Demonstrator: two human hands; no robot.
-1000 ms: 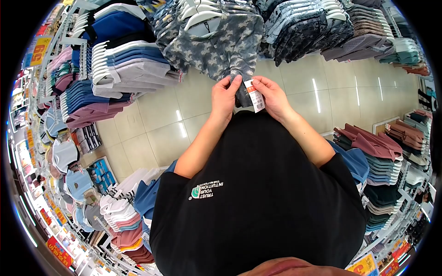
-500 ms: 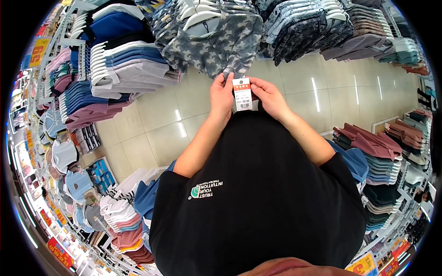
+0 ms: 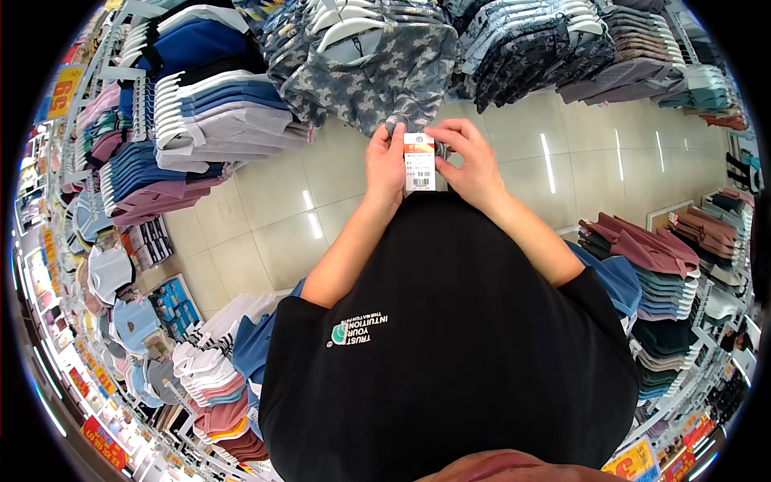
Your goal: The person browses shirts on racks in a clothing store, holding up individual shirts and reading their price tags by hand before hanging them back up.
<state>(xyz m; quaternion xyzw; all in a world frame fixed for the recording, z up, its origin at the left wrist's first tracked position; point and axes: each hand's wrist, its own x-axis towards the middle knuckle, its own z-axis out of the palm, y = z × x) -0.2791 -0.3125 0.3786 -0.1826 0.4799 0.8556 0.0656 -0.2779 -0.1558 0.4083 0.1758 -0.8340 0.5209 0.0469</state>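
Note:
A grey shirt [image 3: 353,84] with a pale leaf-like pattern hangs on a white hanger at the front of the rack, its lower part drawn toward me. My left hand [image 3: 385,170] is closed, pinching the shirt's cloth at the left edge of a white and red price tag [image 3: 419,165]. The tag faces up and reads 59.00. On its other side, my right hand [image 3: 472,165] has its fingertips at the tag's upper right edge, the thumb bent beneath them. Some grey cloth shows between those fingers. What lies behind the tag is hidden.
More patterned shirts [image 3: 542,64] hang to the right. Left stand rows of grey and blue shirts [image 3: 233,120]. Folded-looking pink and teal garments [image 3: 642,249] hang at the right. Boxes [image 3: 173,304] sit low at the left, on the tiled floor [image 3: 265,217] side.
My right hand has shifted up slightly, its fingers curling over the tag's upper right edge and its thumb moving lower. The left hand keeps its hold nearly in place.

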